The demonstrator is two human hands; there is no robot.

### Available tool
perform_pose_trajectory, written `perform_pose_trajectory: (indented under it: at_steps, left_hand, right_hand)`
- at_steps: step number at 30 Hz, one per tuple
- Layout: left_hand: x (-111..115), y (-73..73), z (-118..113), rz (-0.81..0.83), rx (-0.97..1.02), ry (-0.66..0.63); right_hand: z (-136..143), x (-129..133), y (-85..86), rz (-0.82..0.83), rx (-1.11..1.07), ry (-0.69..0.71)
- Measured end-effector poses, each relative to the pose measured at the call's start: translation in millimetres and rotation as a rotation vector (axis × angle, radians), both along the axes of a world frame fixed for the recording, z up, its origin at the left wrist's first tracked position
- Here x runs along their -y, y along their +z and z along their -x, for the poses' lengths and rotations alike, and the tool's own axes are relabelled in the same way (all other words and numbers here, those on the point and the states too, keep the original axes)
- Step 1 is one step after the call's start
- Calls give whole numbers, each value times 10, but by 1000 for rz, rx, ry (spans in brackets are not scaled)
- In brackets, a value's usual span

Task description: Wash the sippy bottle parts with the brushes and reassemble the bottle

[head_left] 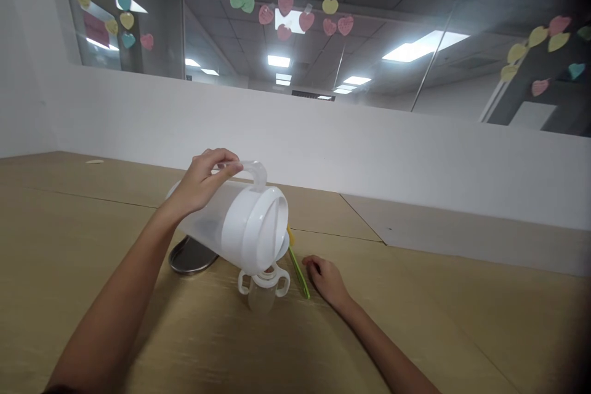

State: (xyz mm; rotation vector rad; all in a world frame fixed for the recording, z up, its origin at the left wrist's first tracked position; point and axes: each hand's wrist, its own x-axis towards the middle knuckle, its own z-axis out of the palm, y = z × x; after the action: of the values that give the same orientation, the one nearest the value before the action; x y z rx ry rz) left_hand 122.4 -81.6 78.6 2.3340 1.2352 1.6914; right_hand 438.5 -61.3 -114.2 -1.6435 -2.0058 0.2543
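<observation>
A large translucent pitcher (210, 221) with a white lid is tipped to the right, and my left hand (207, 175) is closed around its handle. Right below the lid stands a small clear bottle (262, 297) with two white side handles; its mouth is partly hidden by the lid. My right hand (325, 280) rests on the table with its fingers curled, and it is not clear whether anything is in them. Between the bottle and this hand lies a thin green utensil (299, 274). Something yellow (290, 235) shows behind the lid.
A round metal tray (191, 257) sits partly under the pitcher on the wood-coloured table (415, 320). A small pale flat object (95, 162) lies at the far left. Behind the table rises a white wall (323, 148) below glass with heart-shaped notes.
</observation>
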Motion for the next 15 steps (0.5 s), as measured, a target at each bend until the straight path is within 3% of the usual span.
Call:
perform_pose_trajectory:
  at_steps: [6,10,15]
  left_hand:
    - [-42,16,69,-71,-7,65]
    - [-366,-79,430,-45,219,57]
    - [-796,-368,986,25,451,253]
  right_hand:
    - [-4,-7,0,6,7,-8]
    - [-2,-9,-1,5,-4,-3]
    - [1,-11,3,1,-4,14]
